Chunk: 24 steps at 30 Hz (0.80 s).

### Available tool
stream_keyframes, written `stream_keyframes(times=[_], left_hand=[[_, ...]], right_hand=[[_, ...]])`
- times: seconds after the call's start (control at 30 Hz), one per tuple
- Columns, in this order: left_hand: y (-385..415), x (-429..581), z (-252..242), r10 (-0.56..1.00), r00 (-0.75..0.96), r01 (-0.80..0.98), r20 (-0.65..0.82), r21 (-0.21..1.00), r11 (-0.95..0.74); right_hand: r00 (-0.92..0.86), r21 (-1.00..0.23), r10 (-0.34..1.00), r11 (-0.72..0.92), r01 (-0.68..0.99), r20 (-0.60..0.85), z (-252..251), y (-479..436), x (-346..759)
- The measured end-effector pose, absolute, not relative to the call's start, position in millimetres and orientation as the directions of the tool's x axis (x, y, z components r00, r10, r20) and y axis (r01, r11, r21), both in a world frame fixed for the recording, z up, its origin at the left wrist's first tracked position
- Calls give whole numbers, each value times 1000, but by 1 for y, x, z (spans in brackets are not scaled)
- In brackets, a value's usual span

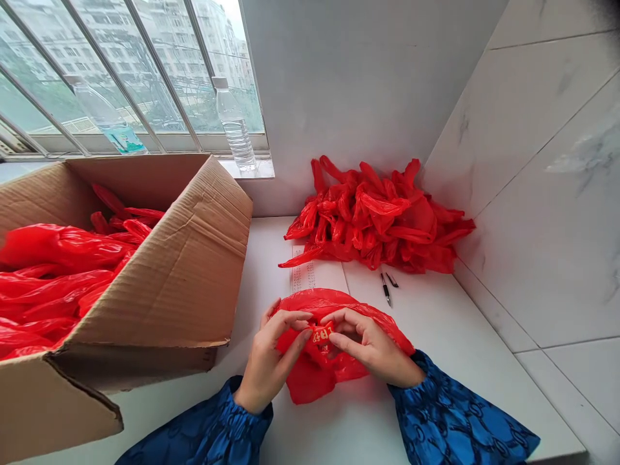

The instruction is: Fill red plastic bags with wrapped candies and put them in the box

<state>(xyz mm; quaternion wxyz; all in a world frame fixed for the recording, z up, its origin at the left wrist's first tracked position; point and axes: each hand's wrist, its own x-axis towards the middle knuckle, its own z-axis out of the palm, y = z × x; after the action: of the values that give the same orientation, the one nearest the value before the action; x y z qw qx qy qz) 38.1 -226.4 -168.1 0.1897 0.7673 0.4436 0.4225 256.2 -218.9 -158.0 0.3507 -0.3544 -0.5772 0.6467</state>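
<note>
Between my fingertips is a small red packet with yellow lettering. My left hand pinches its left end between thumb and fingers. At its right end my right hand has thumb and forefinger closed on it. Beneath both hands a red plastic bag lies spread on the white tabletop, its mouth bunched around the packet. The bag's inside is mostly hidden by the hands.
On the left stands an open cardboard box with red plastic bags inside. A heap of red bags lies against the wall, partly over a printed sheet. Nearby are a pen and its cap. Bottles stand by the window.
</note>
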Motion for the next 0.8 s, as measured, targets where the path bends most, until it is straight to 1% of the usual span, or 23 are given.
stream_keyframes(times=[0.13, 0.23, 0.3, 0.4, 0.47, 0.57, 0.63, 0.7, 0.73, 0.8], left_hand=[[-228, 40, -168, 865, 206, 466, 458, 731, -498], [-230, 41, -168, 872, 184, 448, 453, 751, -485], [-230, 41, -168, 861, 186, 462, 473, 731, -501], [-230, 42, -165, 804, 224, 530, 551, 624, -575], [-230, 42, -162, 754, 275, 569, 596, 531, -628], [-230, 41, -157, 712, 343, 594, 613, 446, -670], [-230, 40, -154, 712, 369, 612, 598, 420, -670], [-229, 39, -153, 721, 409, 638, 560, 389, -664], [-229, 39, -153, 725, 435, 652, 534, 369, -662], [-228, 39, -154, 737, 482, 679, 474, 330, -656]], right_hand=[[-536, -987, 841, -135, -86, -68, -159, -218, 258], [-549, -982, 832, -157, -105, -74, -159, -218, 259], [-552, -980, 831, -158, -120, -66, -159, -218, 258], [-533, -986, 843, -142, -84, -76, -158, -220, 254], [-497, -996, 865, -89, -12, -71, -155, -222, 252], [-394, -984, 919, 88, 157, 19, -151, -223, 255], [-287, -927, 952, 199, 319, 106, -151, -221, 261], [-195, -844, 965, 249, 475, 174, -154, -218, 266], [-181, -801, 965, 257, 540, 188, -157, -216, 267], [-207, -710, 961, 275, 649, 183, -164, -214, 267]])
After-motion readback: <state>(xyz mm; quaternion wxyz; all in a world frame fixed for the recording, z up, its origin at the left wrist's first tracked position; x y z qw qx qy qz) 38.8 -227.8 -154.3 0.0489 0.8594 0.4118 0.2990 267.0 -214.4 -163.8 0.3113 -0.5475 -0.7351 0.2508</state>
